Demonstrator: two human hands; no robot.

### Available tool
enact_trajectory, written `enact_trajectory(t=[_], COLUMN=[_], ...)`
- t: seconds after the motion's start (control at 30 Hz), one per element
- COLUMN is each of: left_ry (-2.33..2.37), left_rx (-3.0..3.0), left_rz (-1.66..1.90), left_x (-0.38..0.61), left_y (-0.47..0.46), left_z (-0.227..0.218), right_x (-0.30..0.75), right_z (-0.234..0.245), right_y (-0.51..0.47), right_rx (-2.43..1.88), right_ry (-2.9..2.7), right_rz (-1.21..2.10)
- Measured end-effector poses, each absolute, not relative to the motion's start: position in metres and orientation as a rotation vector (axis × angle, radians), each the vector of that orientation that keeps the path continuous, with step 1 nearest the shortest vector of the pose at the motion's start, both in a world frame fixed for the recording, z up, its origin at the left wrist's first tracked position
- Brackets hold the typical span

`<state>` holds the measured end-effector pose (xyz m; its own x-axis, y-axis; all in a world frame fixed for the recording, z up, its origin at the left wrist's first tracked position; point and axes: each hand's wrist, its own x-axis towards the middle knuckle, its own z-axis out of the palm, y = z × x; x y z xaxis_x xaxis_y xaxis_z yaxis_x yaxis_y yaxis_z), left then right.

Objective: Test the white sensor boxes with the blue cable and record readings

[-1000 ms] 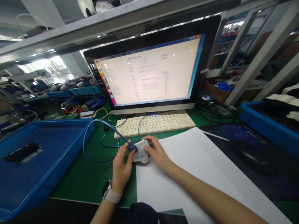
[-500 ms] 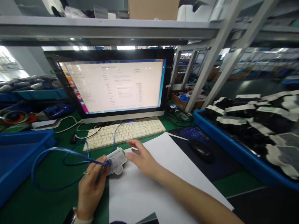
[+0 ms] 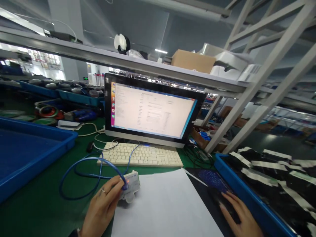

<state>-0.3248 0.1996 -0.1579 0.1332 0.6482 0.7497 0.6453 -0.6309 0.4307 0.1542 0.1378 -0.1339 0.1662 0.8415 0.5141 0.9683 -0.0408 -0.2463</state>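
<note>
My left hand (image 3: 105, 205) pinches the blue plug of a looped blue cable (image 3: 81, 171) where it enters a small white device (image 3: 130, 187). The device lies at the top left corner of a white paper sheet (image 3: 168, 207) and shows a small red light. My right hand (image 3: 238, 215) rests, fingers curved, over a black mouse on a dark blue mouse pad (image 3: 212, 181); the mouse itself is almost fully covered. Straight ahead are a cream keyboard (image 3: 142, 155) and a lit monitor (image 3: 150, 113) showing a form window.
A large blue tray (image 3: 32, 148) stands at the left. Another blue tray (image 3: 247, 194) at the right holds several black and white items. The bench has a green mat (image 3: 49, 210). Cables, tape rolls (image 3: 48, 111) and more trays lie behind. A metal shelf with a cardboard box (image 3: 192, 61) runs overhead.
My right hand left the white device and moved right onto the mouse. My left hand kept its grip on the plug. The view tilted upward and swung.
</note>
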Motion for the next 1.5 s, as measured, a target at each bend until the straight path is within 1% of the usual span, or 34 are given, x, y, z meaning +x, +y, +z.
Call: enact_trajectory(t=[0.1, 0.2, 0.37, 0.77, 1.23, 1.5], left_ry=[1.376, 1.378, 1.36, 1.374, 1.406, 1.408], left_rx=[2.374, 2.385, 2.396, 2.513, 2.516, 2.492], left_rz=[1.568, 1.564, 1.58, 1.571, 1.572, 1.572], left_x=[-0.324, -0.325, -0.324, -0.323, -0.321, -0.322], left_y=[0.199, 0.199, 0.2, 0.2, 0.2, 0.2], left_z=[-0.158, -0.16, -0.157, -0.149, -0.151, -0.154], right_x=[0.161, 0.163, 0.164, 0.164, 0.175, 0.172], right_z=[-0.149, -0.153, -0.154, -0.153, -0.162, -0.158], right_y=[0.137, 0.14, 0.14, 0.138, 0.137, 0.137], right_rx=[-1.93, -1.956, -1.949, -1.979, -1.957, -1.937], right_ry=[-1.731, -1.781, -1.862, -1.896, -1.878, -1.895], right_rz=[-0.351, -0.287, -0.222, -0.243, -0.232, -0.213])
